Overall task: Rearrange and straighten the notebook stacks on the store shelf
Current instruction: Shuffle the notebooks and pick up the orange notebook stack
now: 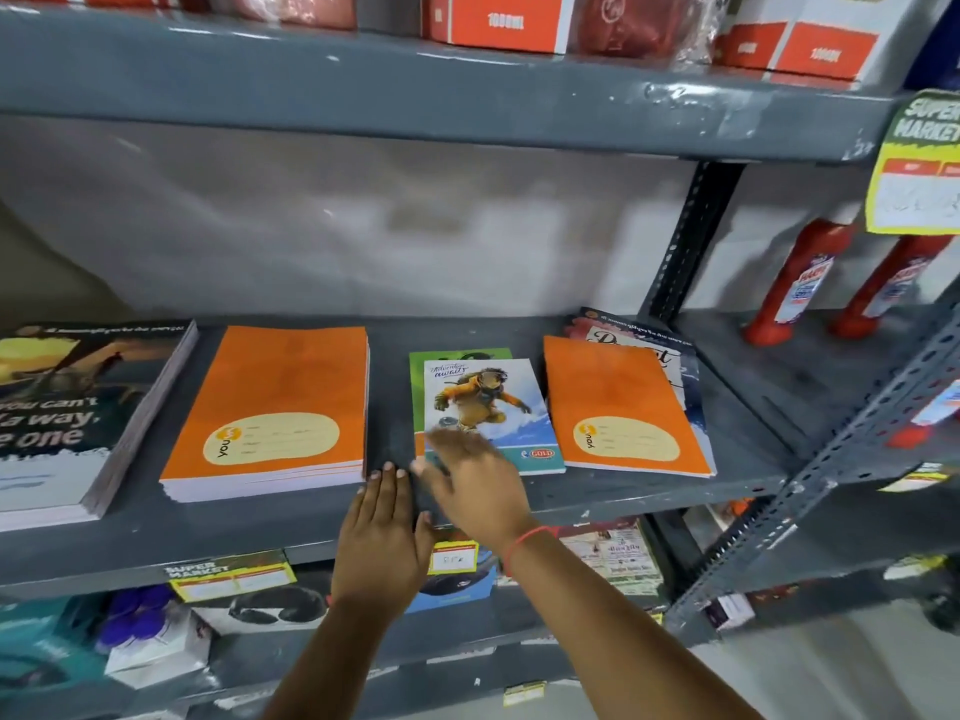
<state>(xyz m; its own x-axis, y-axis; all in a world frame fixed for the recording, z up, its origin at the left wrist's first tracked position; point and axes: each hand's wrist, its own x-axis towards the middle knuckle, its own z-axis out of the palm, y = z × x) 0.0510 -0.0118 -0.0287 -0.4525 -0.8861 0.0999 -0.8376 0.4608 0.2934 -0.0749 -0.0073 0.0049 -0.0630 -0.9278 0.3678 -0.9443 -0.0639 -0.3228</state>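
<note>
Right hand (pixel 475 491) blurred, fingers spread flat, covers snowboard notebook (pixel 488 407) corner mid-shelf (pixel 649 491). "GOLD" readable. Left hand (pixel 382 532) flat, fingers together, beside orange stack (pixel 270 407), "you" label. Left dark stack (pixel 67 413) cut off.

On the grey shelf (pixel 571 491), the left stack (pixel 270 407) and right notebook (pixel 623 407) are orange with cream label patches. Between them, a blue-white cover (pixel 493 402) shows an orange-suited snowboarder over a green notebook (pixel 457 354). Far right, red bottles (pixel 795 283).
</note>
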